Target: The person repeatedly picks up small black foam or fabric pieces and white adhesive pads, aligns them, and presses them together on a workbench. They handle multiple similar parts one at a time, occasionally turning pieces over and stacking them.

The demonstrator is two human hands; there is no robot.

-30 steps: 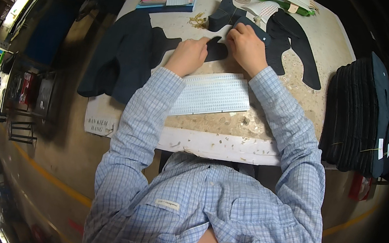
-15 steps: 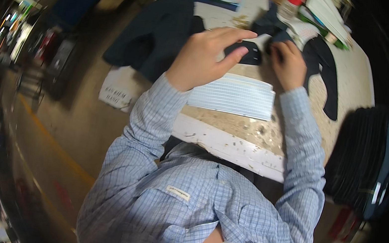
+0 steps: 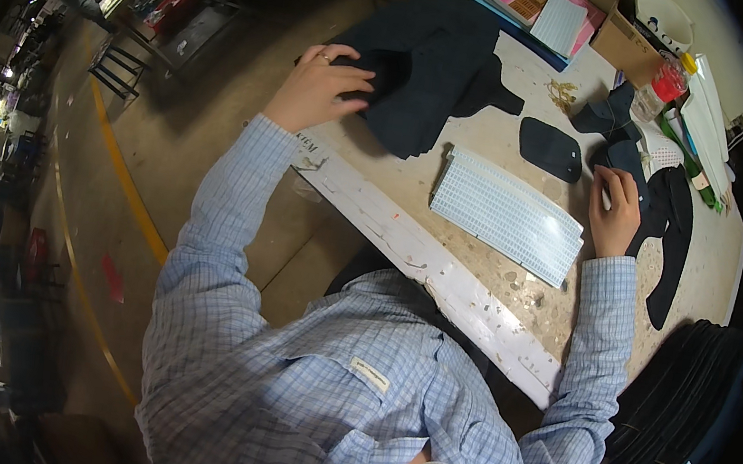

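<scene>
My left hand [image 3: 316, 89] reaches over the left edge of a large stack of dark fabric pieces [image 3: 436, 59]. Its fingers are spread and bent, touching or just above the cloth. My right hand [image 3: 617, 216] rests on the table with its fingers curled. Something small and whitish shows at the fingers, too little of it to name. Just beyond them lies a small stack of dark fabric pieces [image 3: 623, 155]. Between my hands are a rounded dark fabric piece [image 3: 549, 149] and a light blue gridded sheet stack [image 3: 509, 214].
Long curved dark pieces [image 3: 672, 248] lie right of my right hand. Farther back stand a plastic bottle [image 3: 664, 88], a cardboard box [image 3: 626, 44] and folders [image 3: 526, 34]. A tall dark fabric stack [image 3: 677, 403] sits beside the table's right side. The table's front edge [image 3: 442, 276] runs before me.
My left hand has moved left, from above the gridded sheets to the large dark stack. My view has turned left. The right hand stays by the small dark pieces.
</scene>
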